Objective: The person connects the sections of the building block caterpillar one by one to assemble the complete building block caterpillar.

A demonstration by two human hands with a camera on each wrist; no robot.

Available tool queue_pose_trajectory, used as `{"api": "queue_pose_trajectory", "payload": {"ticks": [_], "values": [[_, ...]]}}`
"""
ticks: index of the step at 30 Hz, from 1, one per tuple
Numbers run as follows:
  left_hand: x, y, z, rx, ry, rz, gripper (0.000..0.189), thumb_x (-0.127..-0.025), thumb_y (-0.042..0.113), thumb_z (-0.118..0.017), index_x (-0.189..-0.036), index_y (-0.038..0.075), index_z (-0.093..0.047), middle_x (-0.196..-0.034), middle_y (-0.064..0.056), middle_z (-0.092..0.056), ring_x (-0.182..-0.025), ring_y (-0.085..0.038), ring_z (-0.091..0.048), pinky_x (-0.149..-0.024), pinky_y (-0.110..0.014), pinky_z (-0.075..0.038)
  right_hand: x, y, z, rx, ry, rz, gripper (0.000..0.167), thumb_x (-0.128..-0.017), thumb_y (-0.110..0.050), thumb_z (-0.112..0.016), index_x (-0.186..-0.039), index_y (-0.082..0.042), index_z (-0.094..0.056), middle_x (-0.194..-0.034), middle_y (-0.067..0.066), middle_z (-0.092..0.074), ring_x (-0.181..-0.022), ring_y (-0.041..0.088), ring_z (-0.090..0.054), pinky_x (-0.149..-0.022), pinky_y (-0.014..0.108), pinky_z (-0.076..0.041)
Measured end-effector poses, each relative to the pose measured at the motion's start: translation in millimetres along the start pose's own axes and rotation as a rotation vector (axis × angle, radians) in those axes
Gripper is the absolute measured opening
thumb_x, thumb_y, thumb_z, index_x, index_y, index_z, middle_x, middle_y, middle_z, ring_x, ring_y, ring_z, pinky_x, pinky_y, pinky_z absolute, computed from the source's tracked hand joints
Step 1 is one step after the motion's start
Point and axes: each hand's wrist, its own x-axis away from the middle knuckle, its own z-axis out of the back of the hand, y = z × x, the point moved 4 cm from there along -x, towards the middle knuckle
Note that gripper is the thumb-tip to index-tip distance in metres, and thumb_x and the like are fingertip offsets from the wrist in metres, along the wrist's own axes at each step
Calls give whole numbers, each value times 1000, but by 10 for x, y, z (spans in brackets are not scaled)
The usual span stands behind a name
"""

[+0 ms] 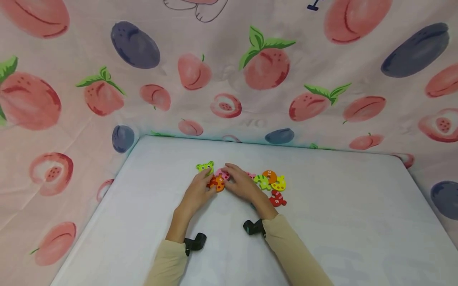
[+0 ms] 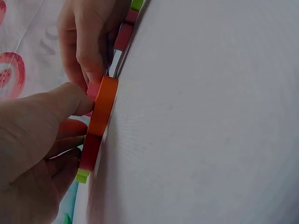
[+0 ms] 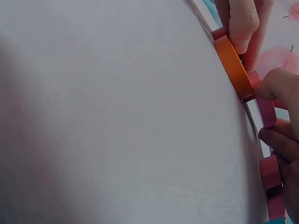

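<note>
Flat puzzle pieces lie joined in a short chain in the head view. A green animal-head piece point(image 1: 205, 167) is at its far left end, followed by a red piece point(image 2: 91, 154), mostly covered by fingers from above. My left hand point(image 1: 196, 193) holds the orange spotted piece point(image 1: 218, 184), its thumb on that piece and its other fingers along the red one. With thumb and fingers, my right hand point(image 1: 243, 185) pinches a pink spotted piece point(image 3: 267, 108) against the orange one's edge. Part of the pink piece is hidden under my right fingers.
Right of my right hand lie more pieces: a green striped one point(image 1: 262, 182), an orange one marked 10 point(image 1: 270, 176), a yellow one point(image 1: 279, 183) and a red one point(image 1: 276, 198). A fruit-patterned cloth point(image 1: 193, 103) hangs behind the white table point(image 1: 340, 198).
</note>
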Motion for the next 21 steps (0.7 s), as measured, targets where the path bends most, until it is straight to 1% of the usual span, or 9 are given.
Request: {"api": "queue_pose_trajectory", "payload": {"ticks": [4, 10, 13, 17, 19, 21], "values": [[-11, 9, -4, -3, 0, 6, 53, -92, 19, -62, -139, 0, -50, -156, -8, -36, -146, -28, -31, -119, -44, -30, 4, 0, 14, 20, 8, 28, 46, -95, -25, -61, -139, -16, -53, -154, 8, -39, -142, 28, -39, -115, 47, -35], [-4, 26, -14, -1, 3, 1, 52, -91, 18, -62, -137, -3, -51, -155, -10, -38, -145, -30, -33, -117, -46, -32, 35, 0, 5, 64, -22, 43, 43, -96, -23, -58, -138, -15, -56, -155, 10, -38, -143, 29, -37, -117, 47, -33], [-3, 30, -18, -1, -5, 7, 52, -91, 19, -62, -138, -2, -50, -155, -8, -37, -145, -29, -32, -118, -45, -32, 46, -1, 8, 83, -32, 45, 44, -96, -23, -58, -139, -14, -55, -155, 9, -38, -144, 29, -36, -117, 47, -32], [-7, 29, -18, -5, -6, 4, 53, -91, 19, -62, -139, -1, -50, -156, -8, -36, -146, -29, -32, -118, -45, -31, 51, -8, 18, 130, -51, 52, 46, -97, -24, -56, -142, -15, -51, -156, 9, -36, -146, 30, -31, -120, 48, -26], [-5, 24, -14, -8, 0, 7, 52, -91, 18, -62, -139, -1, -50, -156, -8, -37, -145, -29, -32, -118, -45, -32, 65, -14, 26, 152, -55, 61, 50, -97, -25, -55, -145, -15, -46, -159, 9, -31, -149, 30, -26, -121, 49, -23], [-1, 19, -9, -6, 3, 12, 52, -91, 18, -63, -139, 0, -50, -156, -8, -36, -145, -29, -32, -118, -45, -32, 109, -8, 48, 149, -35, 50, 55, -97, -27, -55, -149, -15, -39, -161, 9, -26, -151, 29, -21, -121, 50, -22]]}}
